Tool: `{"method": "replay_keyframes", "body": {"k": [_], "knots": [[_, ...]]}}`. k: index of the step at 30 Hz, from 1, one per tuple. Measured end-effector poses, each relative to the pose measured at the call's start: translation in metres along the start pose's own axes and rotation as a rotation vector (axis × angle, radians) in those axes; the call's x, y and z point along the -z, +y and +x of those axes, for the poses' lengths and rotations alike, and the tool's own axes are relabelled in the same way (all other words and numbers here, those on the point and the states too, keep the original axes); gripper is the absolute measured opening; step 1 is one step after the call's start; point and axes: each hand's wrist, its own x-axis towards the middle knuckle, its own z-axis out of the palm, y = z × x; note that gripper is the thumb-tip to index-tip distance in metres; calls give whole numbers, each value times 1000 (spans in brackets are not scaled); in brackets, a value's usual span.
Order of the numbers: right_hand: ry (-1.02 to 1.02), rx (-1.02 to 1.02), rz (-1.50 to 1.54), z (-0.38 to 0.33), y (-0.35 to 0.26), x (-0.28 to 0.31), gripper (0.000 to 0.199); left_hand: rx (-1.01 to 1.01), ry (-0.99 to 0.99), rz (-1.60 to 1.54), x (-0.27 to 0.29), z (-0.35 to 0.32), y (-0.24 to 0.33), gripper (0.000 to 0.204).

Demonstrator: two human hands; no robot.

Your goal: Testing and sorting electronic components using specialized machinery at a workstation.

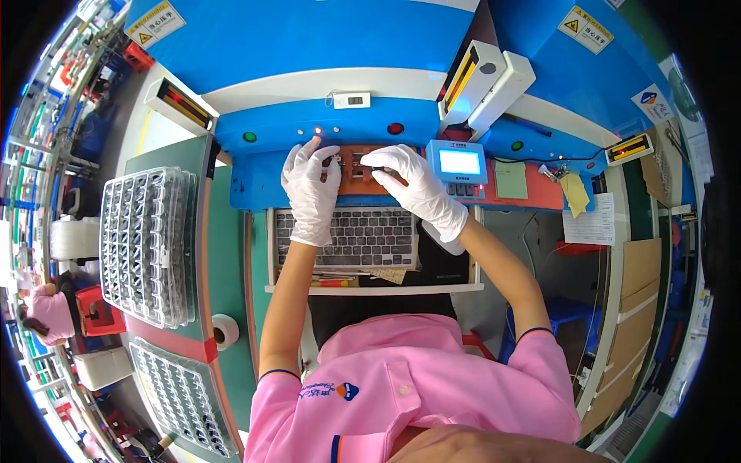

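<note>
Both my hands wear white gloves and meet over a brown fixture block [356,184] on the blue machine's ledge. My left hand [310,189] is at the block's left side, fingers curled in around a small dark bit that I cannot make out. From the right, my right hand [413,185] reaches over the block with bent thumb and forefinger; whatever is between them is too small to name. Small metal pins show on the block between the two hands.
Below the ledge, a keyboard [378,238] lies in a pulled-out drawer, with a mouse [441,238] to its right. A blue box with a lit screen [459,162] stands right of the fixture. Clear plastic trays [147,247] are stacked at left. Yellow-black sensor bars [181,104] flank the ledge.
</note>
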Motion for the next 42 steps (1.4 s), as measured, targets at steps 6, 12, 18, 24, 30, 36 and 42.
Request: {"method": "replay_keyframes", "body": {"k": [6, 12, 18, 24, 30, 36, 42], "knots": [[144, -254, 119, -7, 7, 43, 23, 7, -25, 35, -1, -2, 1, 21], [337, -368, 468, -11, 23, 47, 17, -34, 15, 30, 0, 4, 6, 19], [324, -453, 364, -14, 25, 47, 19, 24, 17, 198, -4, -5, 7, 27], [301, -405, 284, -15, 28, 45, 19, 141, -89, 296, 8, 7, 34, 35], [330, -408, 371, -18, 34, 40, 21, 86, 36, -572, 113, 20, 103, 44], [343, -370, 356, -19, 41, 36, 22, 182, -347, -865, 137, 16, 109, 42], [360, -329, 324, -19, 45, 34, 21, 264, -433, -900, 133, 13, 95, 41]]}}
